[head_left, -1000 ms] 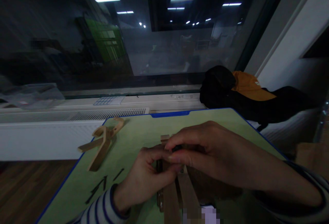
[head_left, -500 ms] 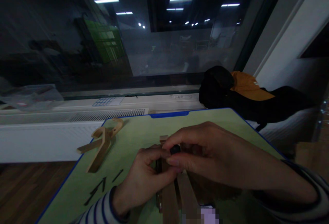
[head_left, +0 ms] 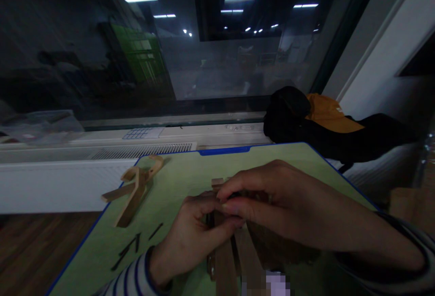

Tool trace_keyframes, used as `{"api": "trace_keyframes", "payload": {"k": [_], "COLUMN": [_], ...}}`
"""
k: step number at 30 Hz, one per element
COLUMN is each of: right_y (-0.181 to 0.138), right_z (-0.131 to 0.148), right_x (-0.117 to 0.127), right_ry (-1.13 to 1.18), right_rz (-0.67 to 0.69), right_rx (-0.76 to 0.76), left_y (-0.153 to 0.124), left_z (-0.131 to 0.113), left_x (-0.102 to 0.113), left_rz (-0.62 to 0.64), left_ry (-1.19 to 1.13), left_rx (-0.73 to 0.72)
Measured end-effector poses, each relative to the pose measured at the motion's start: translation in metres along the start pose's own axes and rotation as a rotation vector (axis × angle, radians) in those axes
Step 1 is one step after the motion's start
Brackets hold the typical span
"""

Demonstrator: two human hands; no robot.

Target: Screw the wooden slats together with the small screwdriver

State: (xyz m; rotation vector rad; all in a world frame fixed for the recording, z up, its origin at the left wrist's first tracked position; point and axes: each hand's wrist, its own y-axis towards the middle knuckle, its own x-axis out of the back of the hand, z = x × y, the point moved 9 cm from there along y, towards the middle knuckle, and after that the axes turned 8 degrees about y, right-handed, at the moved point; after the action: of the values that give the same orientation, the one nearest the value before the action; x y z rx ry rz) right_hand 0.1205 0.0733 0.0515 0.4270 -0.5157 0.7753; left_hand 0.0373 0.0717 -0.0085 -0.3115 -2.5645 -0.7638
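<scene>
A wooden assembly of flat slats [head_left: 238,259] lies on the green mat [head_left: 183,178] near its front edge. My left hand [head_left: 190,237] grips the assembly's left side, fingers curled round it. My right hand [head_left: 275,205] comes over the top, thumb and fingers pinched on a small dark piece at the assembly's upper end; the piece is almost hidden between the fingertips. Both wrists wear striped sleeves.
A second wooden piece with crossed arms [head_left: 134,189] lies at the mat's far left. Several thin dark pins [head_left: 136,244] lie left of my left hand. A black bag with an orange cap [head_left: 326,114] sits at the right by the window sill [head_left: 102,151].
The small dark piece showed between my right fingertips half a second ago; now the fingers have closed over it and pressed down against the assembly. The hands otherwise stay in place.
</scene>
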Motion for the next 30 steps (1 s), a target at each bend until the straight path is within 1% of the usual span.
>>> {"api": "trace_keyframes", "payload": {"k": [8,12,16,23,27,30], "right_y": [0.000,0.000,0.000,0.000,0.001,0.001], "right_z": [0.004,0.006,0.008,0.008,0.007,0.005], "right_x": [0.000,0.000,0.000,-0.001,-0.001,0.002], "right_ry": [-0.128,-0.211,-0.251,-0.215,-0.185,-0.133], "right_rz": [-0.017,-0.013,-0.023,-0.019,-0.028,-0.061], "right_rx": [0.024,0.027,0.037,0.044,0.031,0.002], "left_y": [0.000,0.001,-0.001,0.000,0.000,0.000], "left_z": [0.003,0.000,0.001,-0.004,-0.001,0.003], "left_x": [-0.005,-0.006,-0.007,0.002,0.005,0.007], "left_rz": [0.084,0.102,0.112,-0.014,-0.054,-0.076], "left_ry": [0.055,0.033,0.070,0.089,0.092,0.066], "left_rx": [0.022,-0.006,0.000,-0.024,0.015,0.054]}}
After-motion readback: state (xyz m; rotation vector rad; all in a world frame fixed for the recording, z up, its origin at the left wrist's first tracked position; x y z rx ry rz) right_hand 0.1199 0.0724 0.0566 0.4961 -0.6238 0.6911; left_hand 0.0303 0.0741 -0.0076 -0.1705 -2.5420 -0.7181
